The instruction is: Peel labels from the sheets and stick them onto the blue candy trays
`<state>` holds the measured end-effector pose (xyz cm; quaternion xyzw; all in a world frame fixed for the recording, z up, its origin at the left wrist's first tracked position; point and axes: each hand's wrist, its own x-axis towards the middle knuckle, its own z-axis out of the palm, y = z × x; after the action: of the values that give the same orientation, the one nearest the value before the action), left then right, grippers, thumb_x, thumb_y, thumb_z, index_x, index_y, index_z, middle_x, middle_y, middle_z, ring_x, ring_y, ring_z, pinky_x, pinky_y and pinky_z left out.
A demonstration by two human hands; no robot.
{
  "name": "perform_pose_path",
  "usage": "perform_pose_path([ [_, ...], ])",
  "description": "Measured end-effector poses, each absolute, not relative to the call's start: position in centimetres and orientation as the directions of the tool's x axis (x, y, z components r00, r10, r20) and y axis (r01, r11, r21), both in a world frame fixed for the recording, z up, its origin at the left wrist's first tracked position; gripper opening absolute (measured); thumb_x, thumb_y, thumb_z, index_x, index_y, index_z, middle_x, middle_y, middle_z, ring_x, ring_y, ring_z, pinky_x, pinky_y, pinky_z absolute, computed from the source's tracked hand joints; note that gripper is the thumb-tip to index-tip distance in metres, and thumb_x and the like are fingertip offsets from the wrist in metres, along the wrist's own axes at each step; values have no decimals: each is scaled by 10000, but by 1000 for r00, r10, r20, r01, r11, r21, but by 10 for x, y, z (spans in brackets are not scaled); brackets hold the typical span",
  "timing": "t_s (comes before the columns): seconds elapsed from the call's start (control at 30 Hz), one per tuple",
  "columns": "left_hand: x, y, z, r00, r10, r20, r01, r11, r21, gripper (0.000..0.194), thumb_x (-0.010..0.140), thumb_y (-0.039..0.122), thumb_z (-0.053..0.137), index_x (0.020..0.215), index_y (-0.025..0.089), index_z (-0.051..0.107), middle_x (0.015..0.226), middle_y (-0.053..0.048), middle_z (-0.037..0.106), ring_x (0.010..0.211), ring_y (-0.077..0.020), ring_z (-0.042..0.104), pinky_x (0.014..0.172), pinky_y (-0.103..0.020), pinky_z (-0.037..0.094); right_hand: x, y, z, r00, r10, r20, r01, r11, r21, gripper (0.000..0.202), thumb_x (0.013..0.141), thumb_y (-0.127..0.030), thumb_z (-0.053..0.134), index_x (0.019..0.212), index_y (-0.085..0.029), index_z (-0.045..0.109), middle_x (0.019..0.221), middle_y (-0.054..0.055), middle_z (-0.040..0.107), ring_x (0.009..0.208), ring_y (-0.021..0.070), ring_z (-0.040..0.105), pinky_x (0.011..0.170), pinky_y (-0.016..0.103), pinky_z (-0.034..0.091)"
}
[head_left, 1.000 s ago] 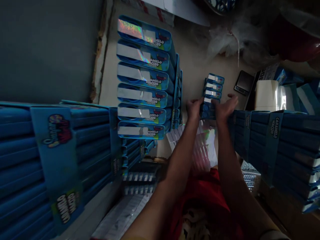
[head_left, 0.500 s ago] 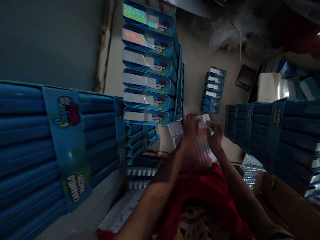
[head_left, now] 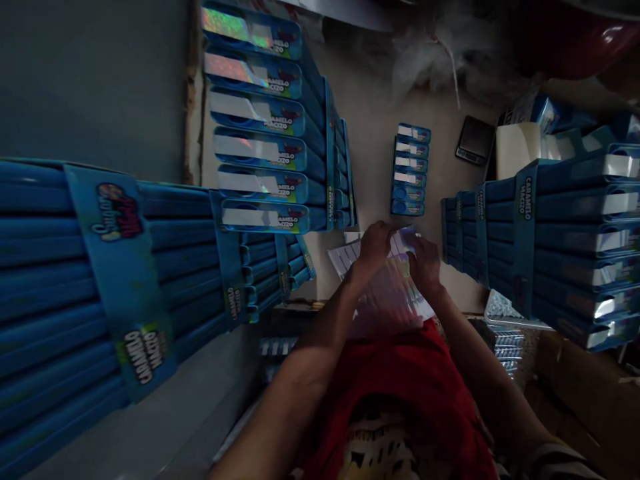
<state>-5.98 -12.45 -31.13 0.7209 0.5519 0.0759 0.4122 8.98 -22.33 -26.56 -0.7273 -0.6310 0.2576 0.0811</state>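
Observation:
A shiny, glinting sticker sheet [head_left: 395,290] marked with pale strips lies at the front edge of the table, its near part over my red clothing. My left hand [head_left: 375,245] grips its upper left part with curled fingers. At the upper right of the sheet, my right hand [head_left: 425,261] has its fingers pinched together; whether a loose sticker is between them is hidden. Beside my left hand lies another pale sheet [head_left: 341,257]. Just beyond the hands stands a small stack of blue boxes [head_left: 410,193], some with silvery labels on their ends, the nearest two without.
Tall stacks of blue boxes stand on the left [head_left: 195,247], at the back left [head_left: 260,160] and on the right [head_left: 565,247]. A small black scale [head_left: 475,139] sits at the back right. Clear plastic bags [head_left: 425,53] lie behind. A tray of pale pieces [head_left: 505,308] is at lower right.
The view has shifted, so the stacks appear further left and higher. My right hand has moved up along the sheet, closer to my left hand, and the green glint beside it is gone.

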Motion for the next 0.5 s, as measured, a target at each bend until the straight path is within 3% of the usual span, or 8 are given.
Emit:
perform_pose_path([
  [0.1,-59,-121,-311,389,855,-343,729,-58,682,333,1031,244,448,1003,180,774,1058,-164,718,1069,-322,650,982,-429,477,89,-196,-266,-19,961,-277,929,-86,-361,492,1065,-240,409,1538,-178,529,1585,160,538,1368,344,477,1117,487,374],
  [0.23,-61,-122,-314,401,847,-349,732,-67,678,339,1039,249,435,1024,180,767,1073,-157,719,1081,-315,655,979,-421,485,90,-183,-279,-109,936,-335,961,14,-275,495,1075,-211,374,1545,-175,525,1549,163,574,1256,342,518,1018,478,402],
  [0.37,-69,-120,-316,355,860,-367,744,-22,668,343,1036,235,430,974,173,761,1041,-145,718,1040,-294,660,934,-398,500,97,-203,-280,-202,921,-333,953,106,-284,424,1082,-236,407,1438,-211,637,1435,146,656,1250,317,524,1017,459,404],
  [0.5,-74,-114,-309,437,846,-306,717,-122,687,359,1040,232,417,1044,158,768,1058,-151,714,1037,-287,653,960,-399,493,99,-214,-265,-162,952,-258,949,79,-305,406,1088,-356,453,1405,-214,663,1422,142,655,1317,323,495,1083,467,377],
])
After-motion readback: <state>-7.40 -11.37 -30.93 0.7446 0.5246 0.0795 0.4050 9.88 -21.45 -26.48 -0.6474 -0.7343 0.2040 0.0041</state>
